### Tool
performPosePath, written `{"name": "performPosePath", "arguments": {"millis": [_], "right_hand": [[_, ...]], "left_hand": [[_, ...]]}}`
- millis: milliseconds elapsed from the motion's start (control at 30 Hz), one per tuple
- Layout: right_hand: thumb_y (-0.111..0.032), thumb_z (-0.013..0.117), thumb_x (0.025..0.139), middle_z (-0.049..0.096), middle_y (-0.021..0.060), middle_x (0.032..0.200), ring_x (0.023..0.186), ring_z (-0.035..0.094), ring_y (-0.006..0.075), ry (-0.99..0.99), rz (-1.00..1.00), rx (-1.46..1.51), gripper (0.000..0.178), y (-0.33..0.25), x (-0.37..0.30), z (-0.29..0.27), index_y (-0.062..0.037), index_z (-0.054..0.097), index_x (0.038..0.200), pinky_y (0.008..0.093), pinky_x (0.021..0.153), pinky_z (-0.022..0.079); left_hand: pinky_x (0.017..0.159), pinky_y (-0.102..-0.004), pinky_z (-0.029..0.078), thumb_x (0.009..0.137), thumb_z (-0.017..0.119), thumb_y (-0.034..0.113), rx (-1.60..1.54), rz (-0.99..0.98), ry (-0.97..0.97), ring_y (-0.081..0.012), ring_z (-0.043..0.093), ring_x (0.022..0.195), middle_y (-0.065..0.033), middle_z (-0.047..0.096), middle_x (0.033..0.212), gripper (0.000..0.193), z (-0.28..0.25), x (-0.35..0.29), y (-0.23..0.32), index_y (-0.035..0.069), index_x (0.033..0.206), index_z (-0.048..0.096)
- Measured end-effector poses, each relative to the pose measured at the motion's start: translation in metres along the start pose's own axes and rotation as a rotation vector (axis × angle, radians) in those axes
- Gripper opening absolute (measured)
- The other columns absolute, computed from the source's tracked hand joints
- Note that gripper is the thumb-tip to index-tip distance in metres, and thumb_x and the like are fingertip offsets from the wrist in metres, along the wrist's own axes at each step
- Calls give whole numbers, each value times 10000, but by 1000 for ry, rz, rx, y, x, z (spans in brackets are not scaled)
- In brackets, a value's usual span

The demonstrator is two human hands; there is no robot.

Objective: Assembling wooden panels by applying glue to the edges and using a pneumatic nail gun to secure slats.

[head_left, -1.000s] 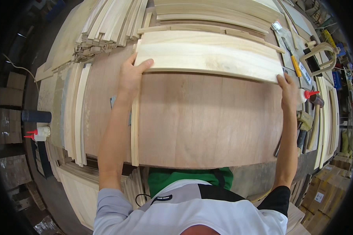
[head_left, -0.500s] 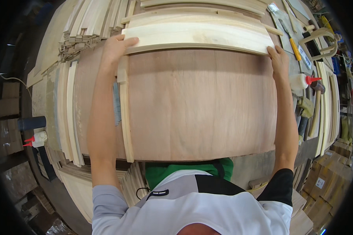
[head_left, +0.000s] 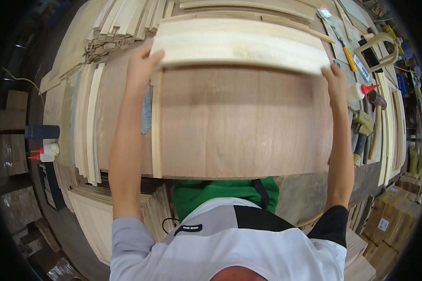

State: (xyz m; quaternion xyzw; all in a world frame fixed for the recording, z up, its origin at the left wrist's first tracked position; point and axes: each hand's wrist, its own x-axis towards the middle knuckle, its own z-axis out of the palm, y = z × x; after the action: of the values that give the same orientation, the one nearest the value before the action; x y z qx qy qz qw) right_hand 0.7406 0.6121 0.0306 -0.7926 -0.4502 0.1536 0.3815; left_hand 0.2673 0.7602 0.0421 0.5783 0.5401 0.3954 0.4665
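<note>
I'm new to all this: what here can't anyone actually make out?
All in the head view:
Pale wooden board: underside faces away; near edge blurred.
Left grip: fingers beyond the thumb mostly hidden by the board.
Right grip: blurred, so finger placement is unclear.
Blue-grey piece: partly hidden by the left forearm.
Stacked wooden strips: far ends cut off by the top edge.

Blur softens the brightly lit board (head_left: 241, 45); corners are black.

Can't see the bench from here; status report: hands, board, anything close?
Left hand and right hand gripping pale board by its ends. Board crosswise, blurred. Close by: narrow wood strip beside left forearm, red-tipped bottle beside right hand.
</note>
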Motion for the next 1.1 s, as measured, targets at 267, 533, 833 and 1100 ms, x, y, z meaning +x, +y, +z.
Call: {"name": "performPosePath", "arguments": {"millis": [267,533,833,1100], "right_hand": [[-209,617,880,547,249,1288,1211,516,288,57,106,-37,533,5,-135,-23,111,492,1286,338,1037,358],[-193,631,841,579,263,1232,1174,545,340,93,39,-224,485,13,-107,2,63,552,1245,357,1015,389],[-179,597,891,582,176,1248,1140,544,241,155,124,7,431,12,-193,-29,53,559,1253,331,988,396],[-199,611,925,558,137,1258,1124,543,218,180,272,24,383,37,-257,-45,1,587,1250,315,961,417]], "left_hand": [[804,-295,472,806,656,148,211,-36,-17,-179,612,880,-134,662,969,371,-5,-115,-11,-58,1114,635],[895,-382,436,787,661,208,429,-25,50,-295,519,1000,-182,578,1027,420,-1,-88,-43,-41,1125,637],[957,-395,388,804,680,160,426,-9,182,-302,452,1100,-155,526,1115,458,-8,-198,-12,-32,1205,571],[961,-406,376,795,687,164,649,-77,90,-327,446,1093,-163,530,1085,473,-9,-261,-12,-60,1192,560]]}}
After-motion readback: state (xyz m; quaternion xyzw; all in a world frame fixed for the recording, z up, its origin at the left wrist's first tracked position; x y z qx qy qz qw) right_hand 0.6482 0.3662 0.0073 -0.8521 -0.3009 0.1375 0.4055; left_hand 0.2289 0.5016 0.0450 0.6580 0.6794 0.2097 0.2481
